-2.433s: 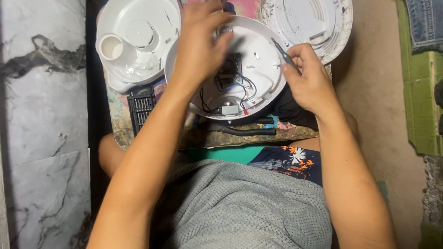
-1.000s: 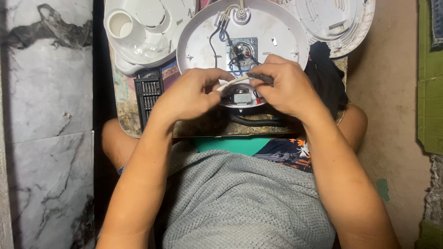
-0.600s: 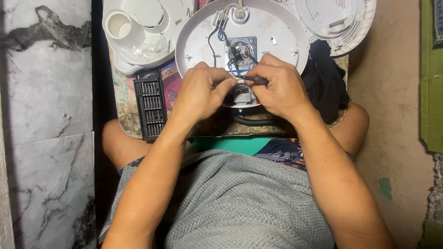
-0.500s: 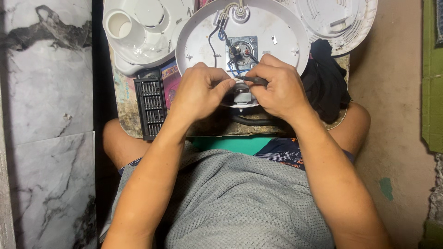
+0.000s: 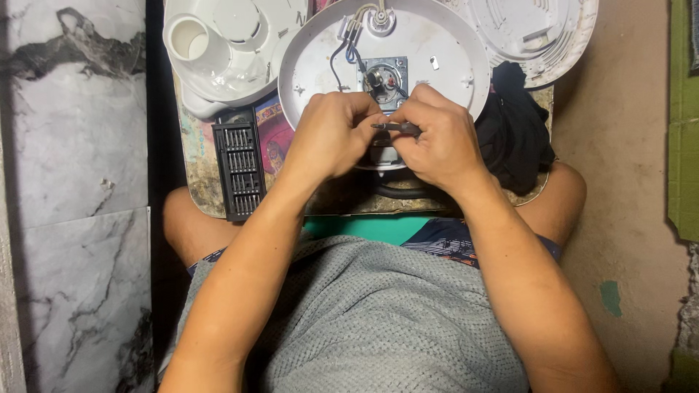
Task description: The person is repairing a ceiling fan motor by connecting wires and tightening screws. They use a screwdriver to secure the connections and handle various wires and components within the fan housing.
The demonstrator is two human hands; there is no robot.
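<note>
Two hands: left hand (image 5: 331, 135) and right hand (image 5: 440, 138) both pinch a thin dark tool (image 5: 397, 127).
Base: white round housing (image 5: 451, 54), rigid light plastic; steady by rim.
Wires: fragile.
Left counter edge: black bit case (image 5: 239, 171).

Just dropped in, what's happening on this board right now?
A person sits with a board across their lap, working on an opened round white housing with exposed wires and a small metal part at its centre. Both hands meet at the housing's near edge: the right hand holds a thin dark tool, and the left hand pinches its tip end. A black bit case lies at the left, two other white plastic parts above, and a black cloth at the right.
</note>
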